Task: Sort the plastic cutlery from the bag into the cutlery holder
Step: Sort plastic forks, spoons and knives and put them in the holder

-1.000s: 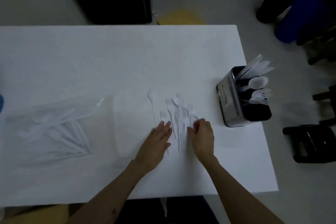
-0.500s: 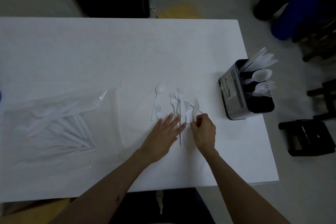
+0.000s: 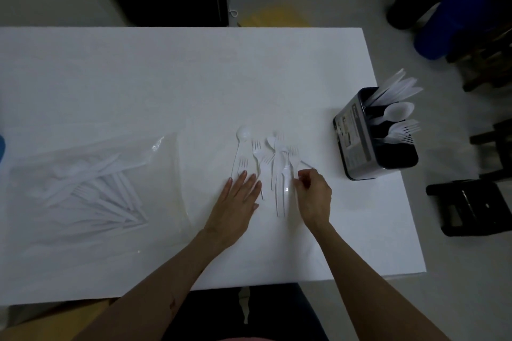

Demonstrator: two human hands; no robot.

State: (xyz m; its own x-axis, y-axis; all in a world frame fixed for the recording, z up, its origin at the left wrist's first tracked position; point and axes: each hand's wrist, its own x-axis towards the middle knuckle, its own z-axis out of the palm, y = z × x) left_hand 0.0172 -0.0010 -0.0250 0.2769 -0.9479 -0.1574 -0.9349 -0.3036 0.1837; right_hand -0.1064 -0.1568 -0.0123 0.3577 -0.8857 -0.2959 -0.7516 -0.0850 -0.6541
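From my remote feed I look down on the white table (image 3: 166, 86), which fills most of the view. On its left part lies the clear plastic bag (image 3: 83, 191), flat, with white cutlery showing faintly through it. Near the right edge stands the cutlery holder (image 3: 352, 141), a dark metal-sided box with three compartments: knives (image 3: 393, 90) in the far one, a spoon (image 3: 396, 112) in the middle one, forks (image 3: 401, 130) in the near one. Between bag and holder, a loose pile of cutlery (image 3: 266, 158) lies on the tabletop, spoons, forks and knives overlapping, handles mostly toward me. My left hand (image 3: 238, 202) lies flat with fingers spread and straight, its fingertips on the near ends of the leftmost pieces. My right hand (image 3: 314, 196) sits just beside the pile's right side, fingers curled, thumb and forefinger pinching a thin white piece (image 3: 300, 165); which kind it is I cannot tell. The hands are near each other without touching.
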